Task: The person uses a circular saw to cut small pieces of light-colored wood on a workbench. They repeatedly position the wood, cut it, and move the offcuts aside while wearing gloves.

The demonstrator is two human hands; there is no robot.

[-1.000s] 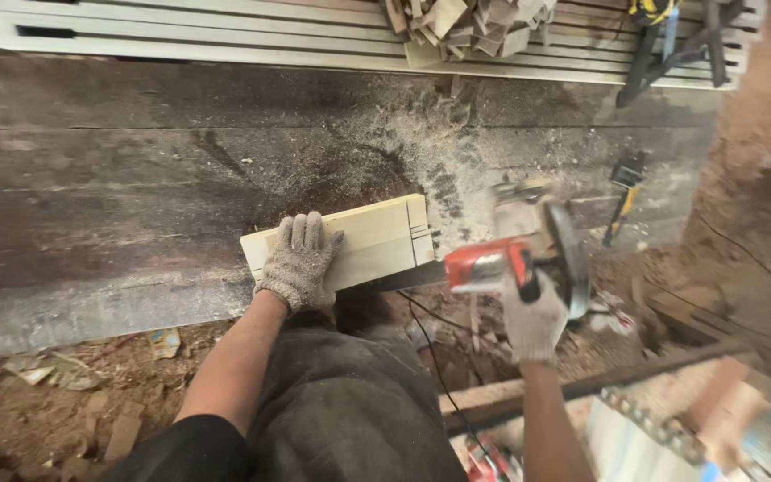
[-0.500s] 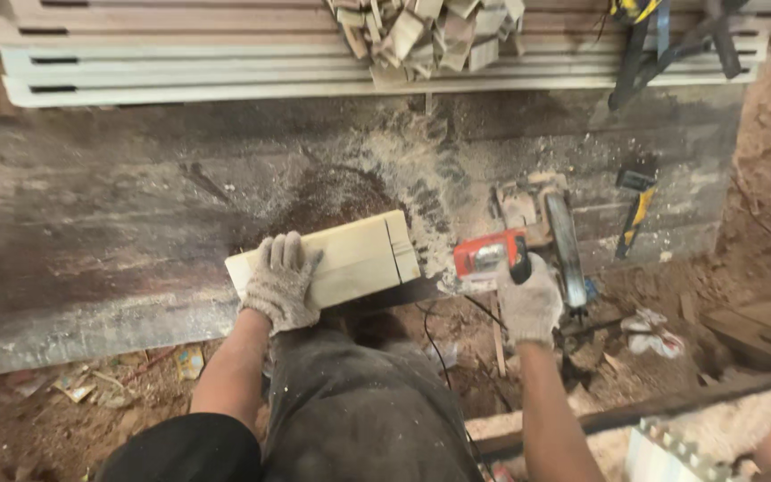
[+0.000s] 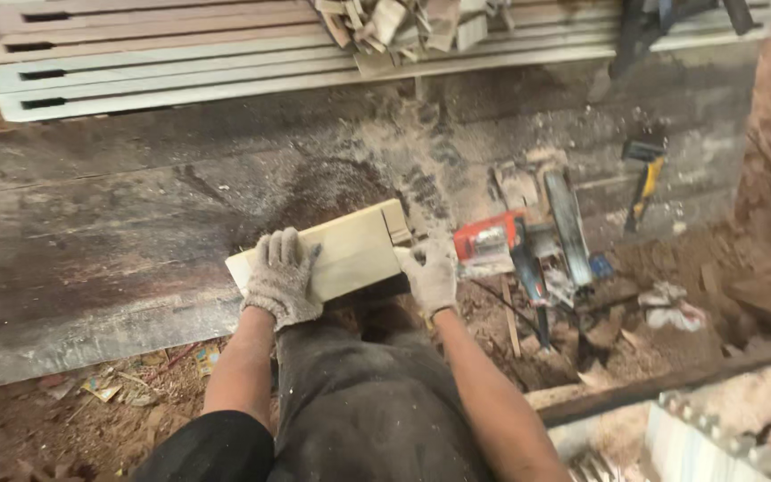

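Gloved left hand [image 3: 282, 277] pressed flat, fingers spread, on plank [image 3: 350, 250]; right hand [image 3: 430, 277] gripped its end; saw [image 3: 528, 245] lay just beyond those fingers; repositioning, judging by grips; next needs steady alignment.

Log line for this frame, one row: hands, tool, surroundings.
left hand flat on wood block | right hand at block's right end | circular saw on ground, unheld | hammer beyond
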